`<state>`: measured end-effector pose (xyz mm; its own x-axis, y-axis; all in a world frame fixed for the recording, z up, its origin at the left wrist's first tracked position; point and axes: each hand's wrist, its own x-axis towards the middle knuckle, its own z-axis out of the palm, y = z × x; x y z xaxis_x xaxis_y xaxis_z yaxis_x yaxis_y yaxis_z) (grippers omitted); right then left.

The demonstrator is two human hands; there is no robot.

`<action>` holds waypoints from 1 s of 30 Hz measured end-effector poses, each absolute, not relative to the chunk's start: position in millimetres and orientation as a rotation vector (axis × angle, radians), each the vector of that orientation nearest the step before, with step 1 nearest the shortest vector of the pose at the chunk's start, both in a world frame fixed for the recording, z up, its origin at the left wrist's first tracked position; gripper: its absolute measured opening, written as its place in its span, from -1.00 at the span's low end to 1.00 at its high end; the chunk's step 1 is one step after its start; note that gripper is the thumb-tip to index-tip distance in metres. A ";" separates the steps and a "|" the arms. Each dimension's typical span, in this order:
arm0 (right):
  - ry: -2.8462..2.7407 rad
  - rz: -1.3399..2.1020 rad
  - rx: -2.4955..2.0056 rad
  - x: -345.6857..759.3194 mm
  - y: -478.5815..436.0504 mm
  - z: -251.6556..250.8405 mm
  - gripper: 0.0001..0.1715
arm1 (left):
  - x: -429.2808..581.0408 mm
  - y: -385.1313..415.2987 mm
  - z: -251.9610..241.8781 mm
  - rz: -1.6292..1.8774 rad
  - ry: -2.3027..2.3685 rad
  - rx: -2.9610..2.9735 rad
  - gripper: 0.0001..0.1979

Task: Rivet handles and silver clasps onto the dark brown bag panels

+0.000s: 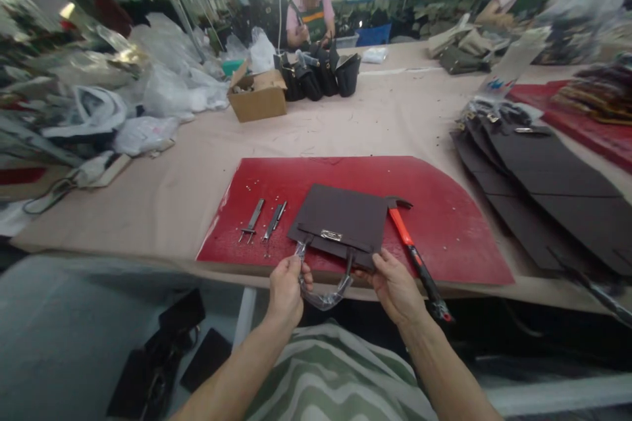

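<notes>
A dark brown handbag panel (340, 210) with a metal clasp (331, 235) lies on a red board (444, 230). Its handle (323, 299), wrapped in clear plastic, hangs toward me past the board's front edge. My left hand (288, 286) is closed around the left side of this handle. With thumb on top and fingers beneath, my right hand (392, 279) pinches the panel's near right corner. Just right of the panel lies a claw hammer (412, 247) with an orange and black handle. Two metal punch-like tools, one forked (253, 220) and one slimmer (274, 220), rest to the left.
Brown panels (543, 184) are stacked at right. Farther back stand a cardboard box (257, 97) and several black bags (320, 75). Plastic wrapping (172, 72) heaps up at left. Below the table's left edge, a grey bin (64, 316) holds dark pieces. A co-worker (310, 10) sits across the table.
</notes>
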<state>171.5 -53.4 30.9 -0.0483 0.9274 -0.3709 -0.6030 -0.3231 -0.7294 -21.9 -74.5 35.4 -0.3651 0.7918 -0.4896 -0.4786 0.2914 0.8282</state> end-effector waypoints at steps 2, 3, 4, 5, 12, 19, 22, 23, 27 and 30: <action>-0.499 1.644 -1.025 173.6 -46.5 32.1 -0.55 | -20.4 -80.4 36.2 1.356 1.373 0.329 -0.36; -0.506 1.639 -1.033 175.2 -42.0 33.2 -0.57 | -18.8 -83.1 36.5 1.341 1.363 0.327 -0.35; -0.500 1.635 -1.029 177.0 -37.4 34.7 -0.60 | -16.6 -85.7 36.5 1.319 1.353 0.323 -0.34; -0.481 1.635 -1.012 178.9 -33.2 36.5 -0.64 | -13.9 -88.1 36.3 1.295 1.341 0.319 -0.34; -0.287 1.893 -0.962 173.3 -53.7 36.0 -0.46 | 10.5 -97.6 33.2 1.123 1.220 0.269 -0.37; -0.207 1.832 -1.169 151.6 -101.5 2.6 -0.68 | 3.4 -98.7 23.0 0.991 1.316 0.392 -0.43; -0.187 1.789 -1.197 148.6 -103.5 -2.7 -0.65 | -2.8 -98.1 19.7 0.923 1.357 0.506 -0.51; -0.184 1.780 -1.194 148.2 -103.2 -3.1 -0.64 | -5.0 -98.5 19.0 0.883 1.376 0.555 -0.55; -0.153 1.766 -1.177 150.5 -103.6 -2.9 -0.61 | -22.9 -102.7 19.4 0.767 1.463 0.782 -0.65; -0.171 1.766 -1.161 155.9 -106.6 -5.5 -0.56 | -54.6 -96.9 26.9 0.831 1.563 0.936 -0.70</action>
<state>155.9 -106.6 -5.5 -0.0660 0.7773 -0.6257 -0.6430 -0.5126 -0.5690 -54.6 -96.9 26.9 -0.1085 0.8945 -0.4338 0.1401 0.4458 0.8841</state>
